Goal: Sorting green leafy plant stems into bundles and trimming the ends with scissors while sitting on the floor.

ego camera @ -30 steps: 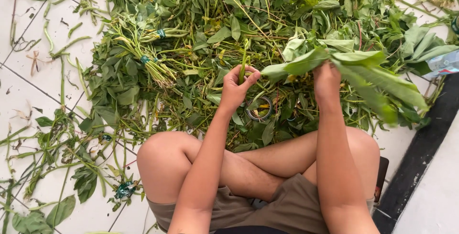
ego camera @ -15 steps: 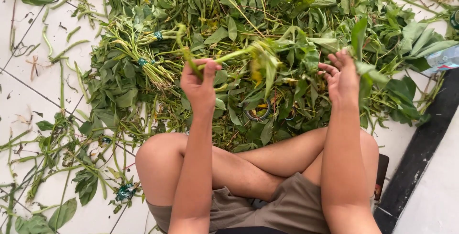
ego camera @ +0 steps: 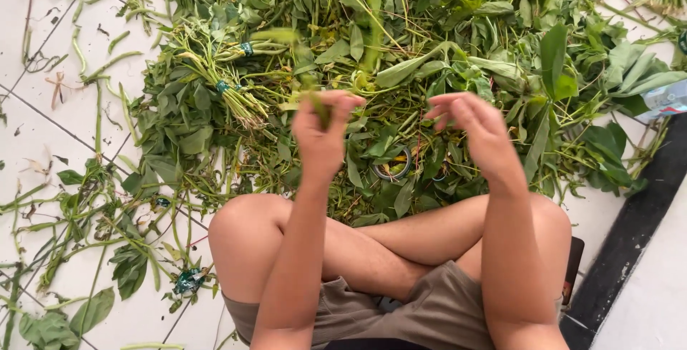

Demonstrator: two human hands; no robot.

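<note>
Above the crossed legs, the left hand (ego camera: 323, 129) pinches a blurred green stem (ego camera: 317, 107) while the right hand (ego camera: 478, 128) hovers spread-fingered over the leafy heap (ego camera: 401, 56), near tied bundles (ego camera: 222, 78) and scattered stems on white tiles (ego camera: 43, 128).

white tiled floor (ego camera: 43, 142) strewn with, seemingly, leafy stems (ego camera: 429, 56).

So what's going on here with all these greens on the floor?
A person sits cross-legged on a white tiled floor before a big heap of loose green leafy stems. The left hand is raised and pinches a blurred green stalk; the right hand hovers beside it with open, empty fingers. A tied bundle of stems lies to the left, and a small round tape roll sits among the leaves.
</note>
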